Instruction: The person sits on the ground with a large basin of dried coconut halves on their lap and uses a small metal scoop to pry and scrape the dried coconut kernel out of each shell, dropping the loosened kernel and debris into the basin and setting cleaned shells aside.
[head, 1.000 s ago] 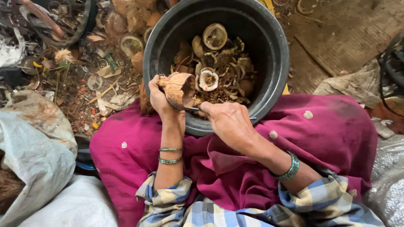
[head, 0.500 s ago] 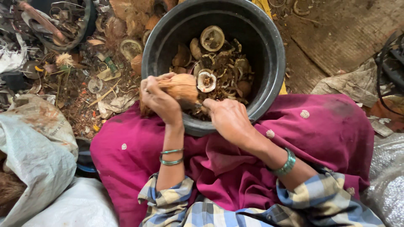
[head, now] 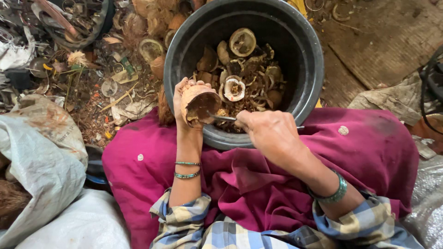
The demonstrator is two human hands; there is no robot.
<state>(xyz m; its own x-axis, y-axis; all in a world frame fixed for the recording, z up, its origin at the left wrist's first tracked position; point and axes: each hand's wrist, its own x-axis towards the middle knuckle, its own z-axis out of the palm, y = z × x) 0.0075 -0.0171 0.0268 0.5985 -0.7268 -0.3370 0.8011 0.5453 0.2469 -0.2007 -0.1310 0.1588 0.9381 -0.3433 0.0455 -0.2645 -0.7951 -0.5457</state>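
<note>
The left hand (head: 182,99) grips a coconut shell (head: 200,103) over the near rim of the black tub (head: 309,60), its hollow facing the right hand (head: 270,133), which is closed on a knife (head: 221,117) whose tip reaches into the shell.

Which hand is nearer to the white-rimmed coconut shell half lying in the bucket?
Left. The left hand, holding a coconut shell, is just beside the white-rimmed half; the right hand sits lower, at the bucket rim.
</note>
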